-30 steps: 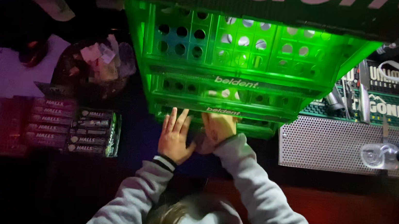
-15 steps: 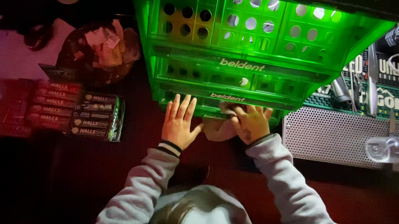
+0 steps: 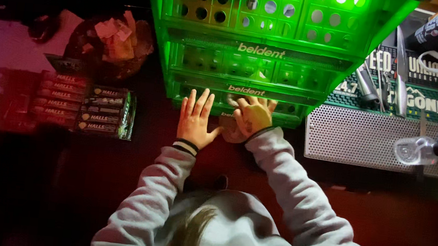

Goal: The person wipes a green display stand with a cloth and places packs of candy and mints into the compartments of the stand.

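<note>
The stack of green crates (image 3: 260,52) blocks the way ahead of both hands. A box of candy packs (image 3: 89,110) stands to the left, a metal tray (image 3: 367,140) close on the right. Between them, bare desk (image 3: 90,180) lies open.

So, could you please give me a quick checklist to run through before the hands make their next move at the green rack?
1. Left hand flat, fingers spread, at the foot of the green rack: ok.
2. Right hand curled at the lowest drawer: ok; whether it grips anything, cannot tell.
3. Small flat piece between the hands: what it is, cannot tell.
4. Lowest drawer open or shut: cannot tell, the hands cover it.
5. Box of sweet packs stands apart to the left of the left hand: ok.
6. Metal tools on the mat to the right lie apart from the right hand: ok.
</note>
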